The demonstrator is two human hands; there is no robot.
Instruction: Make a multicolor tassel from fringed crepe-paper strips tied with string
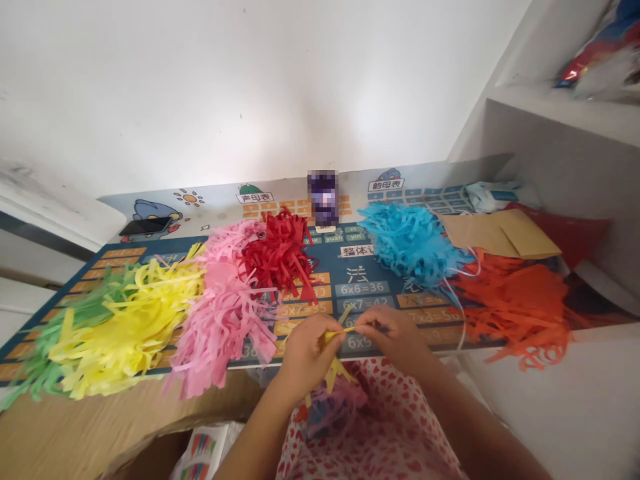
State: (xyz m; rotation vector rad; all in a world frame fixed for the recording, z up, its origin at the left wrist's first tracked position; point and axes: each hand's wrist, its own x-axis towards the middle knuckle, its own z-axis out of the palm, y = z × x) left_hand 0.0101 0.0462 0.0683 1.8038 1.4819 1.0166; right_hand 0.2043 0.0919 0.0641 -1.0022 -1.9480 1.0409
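Note:
Close to the table's front edge, my left hand [310,347] is closed around a yellow fringed paper strip [333,335]. Its narrow end stretches across to my right hand [387,330], whose fingertips pinch it. Yellow fringe hangs below my left hand. On my lap lies a bundle of pink and blue paper fringe [335,410], partly in shadow. Nearest on the table are a red fringed paper bunch [280,253] and a pink one [225,320] to the left, with a blue one [413,243] to the right.
Yellow [135,320] and green [75,320] paper fringes overhang the table's left front. Orange fringe [515,307] lies at the right beside a brown paper envelope [505,233] and white string [456,300]. A phone [323,200] stands at the back; a dark phone [147,227] lies far left.

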